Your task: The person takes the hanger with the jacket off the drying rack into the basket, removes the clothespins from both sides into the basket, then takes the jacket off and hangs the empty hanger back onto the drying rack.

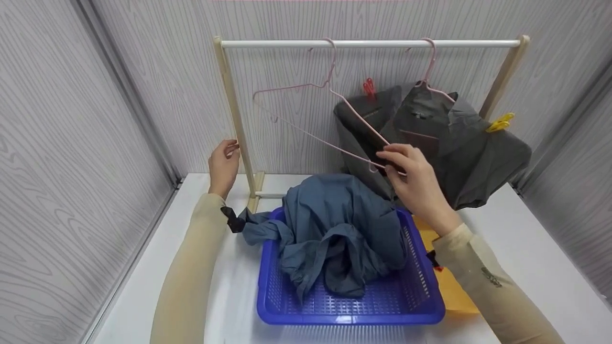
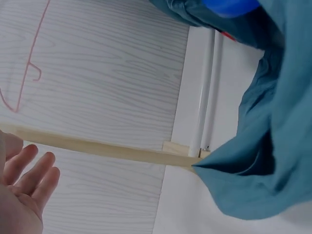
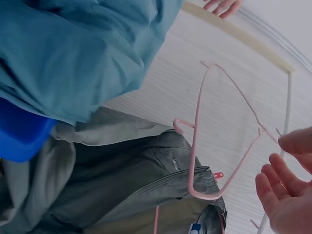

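My left hand (image 1: 224, 165) is beside the rack's left wooden post (image 1: 234, 112), fingers loosely bent; whether they touch the post I cannot tell. An unloaded pink hanger (image 1: 356, 114) hangs from the white rail (image 1: 277, 44). My right hand (image 1: 413, 184) is near that hanger's right end, overlapping it in the head view. In the right wrist view the hanger's end (image 3: 204, 196) shows free of the fingers (image 3: 268, 192). Below, a crumpled blue-grey garment (image 1: 339, 215) fills much of a blue plastic basket (image 1: 354, 319), one part draping over its left rim.
A dark grey garment (image 1: 430, 143) hangs on a second pink hanger (image 1: 432, 62) to the right. It carries a red clip (image 1: 368, 88) and a yellow clip (image 1: 500, 123). An orange-yellow item (image 1: 454, 291) lies right of the basket. Patterned panels (image 1: 158, 71) enclose the white tabletop (image 1: 535, 267).
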Demonstrator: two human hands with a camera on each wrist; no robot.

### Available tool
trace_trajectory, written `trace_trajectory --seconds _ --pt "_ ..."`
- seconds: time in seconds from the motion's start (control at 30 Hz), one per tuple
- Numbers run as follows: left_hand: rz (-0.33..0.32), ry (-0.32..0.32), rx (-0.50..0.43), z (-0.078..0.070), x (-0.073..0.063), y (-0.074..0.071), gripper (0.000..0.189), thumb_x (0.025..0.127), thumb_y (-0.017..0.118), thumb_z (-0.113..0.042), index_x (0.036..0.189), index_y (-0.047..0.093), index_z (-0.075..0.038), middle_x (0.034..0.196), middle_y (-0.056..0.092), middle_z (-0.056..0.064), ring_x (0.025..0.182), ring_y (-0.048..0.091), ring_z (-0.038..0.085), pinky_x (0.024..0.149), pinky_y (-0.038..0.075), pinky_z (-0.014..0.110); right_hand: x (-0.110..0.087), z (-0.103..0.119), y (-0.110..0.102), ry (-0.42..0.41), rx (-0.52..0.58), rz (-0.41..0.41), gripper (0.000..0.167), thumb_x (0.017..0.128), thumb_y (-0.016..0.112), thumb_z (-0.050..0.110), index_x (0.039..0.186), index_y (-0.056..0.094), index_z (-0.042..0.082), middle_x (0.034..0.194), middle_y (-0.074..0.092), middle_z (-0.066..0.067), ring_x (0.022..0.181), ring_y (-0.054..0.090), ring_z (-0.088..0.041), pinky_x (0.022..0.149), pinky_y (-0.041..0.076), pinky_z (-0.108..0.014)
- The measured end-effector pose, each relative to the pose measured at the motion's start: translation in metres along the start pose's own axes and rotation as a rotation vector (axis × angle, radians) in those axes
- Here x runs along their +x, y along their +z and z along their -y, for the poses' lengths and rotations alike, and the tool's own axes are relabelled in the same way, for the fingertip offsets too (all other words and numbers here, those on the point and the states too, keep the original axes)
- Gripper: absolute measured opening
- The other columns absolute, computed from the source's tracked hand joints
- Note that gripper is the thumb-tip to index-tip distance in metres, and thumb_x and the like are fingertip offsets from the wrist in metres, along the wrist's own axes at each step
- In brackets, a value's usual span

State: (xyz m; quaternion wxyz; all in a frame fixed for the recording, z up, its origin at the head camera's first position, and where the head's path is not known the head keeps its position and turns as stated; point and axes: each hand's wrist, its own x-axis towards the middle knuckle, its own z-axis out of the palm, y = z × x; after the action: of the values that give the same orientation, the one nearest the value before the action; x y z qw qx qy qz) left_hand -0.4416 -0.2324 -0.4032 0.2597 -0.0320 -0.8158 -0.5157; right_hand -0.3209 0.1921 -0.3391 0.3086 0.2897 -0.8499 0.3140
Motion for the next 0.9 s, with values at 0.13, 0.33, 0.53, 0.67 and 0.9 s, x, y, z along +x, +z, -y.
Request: trace_trajectory --seconds 0.13,0.33,0.53,0.67,0.9 --pt "0.018 0.028 -0.014 -0.001 -0.009 -0.005 0.029 0.1 0.053 -0.005 0.128 0.059 0.001 0.126 0.063 0.016 0.119 0.057 0.025 0.099 0.043 0.034 -0.024 -0.003 -0.004 0.02 0.025 0.04 0.033 0.095 0.062 0.001 0.127 0.066 0.01 0.131 0.056 -0.005 0.119 0.049 -0.021 0.095 0.043 -0.044" --pt "0.107 0.07 -0.015 -0.011 -0.033 -0.015 0.03 0.101 0.054 -0.009 0.13 0.059 -0.001 0.128 0.062 0.013 0.115 0.059 0.026 0.099 0.044 0.039 -0.056 -0.011 -0.011 0.057 0.003 0.119 0.038 0.096 0.064 0.007 0.133 0.061 0.013 0.135 0.055 -0.005 0.122 0.048 -0.023 0.097 0.043 -0.049" --pt "0.17 0.138 0.043 -0.019 -0.06 -0.026 0.03 0.1 0.057 -0.011 0.129 0.06 -0.002 0.127 0.062 0.015 0.116 0.059 0.029 0.099 0.044 0.044 -0.083 -0.015 -0.012 0.118 -0.011 0.179 0.042 0.096 0.067 0.017 0.137 0.058 0.015 0.138 0.053 -0.006 0.125 0.048 -0.026 0.098 0.045 -0.05" --pt "0.194 0.159 0.077 -0.017 -0.077 -0.03 0.032 0.1 0.058 -0.014 0.13 0.061 -0.003 0.129 0.062 0.015 0.119 0.056 0.029 0.099 0.043 0.046 -0.102 -0.019 -0.004 0.169 0.026 0.199 0.045 0.094 0.069 0.019 0.137 0.057 0.012 0.139 0.052 -0.008 0.126 0.046 -0.027 0.101 0.041 -0.053" --pt "0.205 0.045 0.083 0.005 -0.109 -0.035 0.039 0.098 0.062 -0.017 0.134 0.057 -0.003 0.14 0.053 0.016 0.129 0.048 0.034 0.102 0.039 0.053 -0.135 -0.028 0.014 0.28 0.042 0.268 0.052 0.095 0.067 0.033 0.142 0.053 0.015 0.147 0.045 -0.008 0.132 0.042 -0.031 0.105 0.036 -0.057"
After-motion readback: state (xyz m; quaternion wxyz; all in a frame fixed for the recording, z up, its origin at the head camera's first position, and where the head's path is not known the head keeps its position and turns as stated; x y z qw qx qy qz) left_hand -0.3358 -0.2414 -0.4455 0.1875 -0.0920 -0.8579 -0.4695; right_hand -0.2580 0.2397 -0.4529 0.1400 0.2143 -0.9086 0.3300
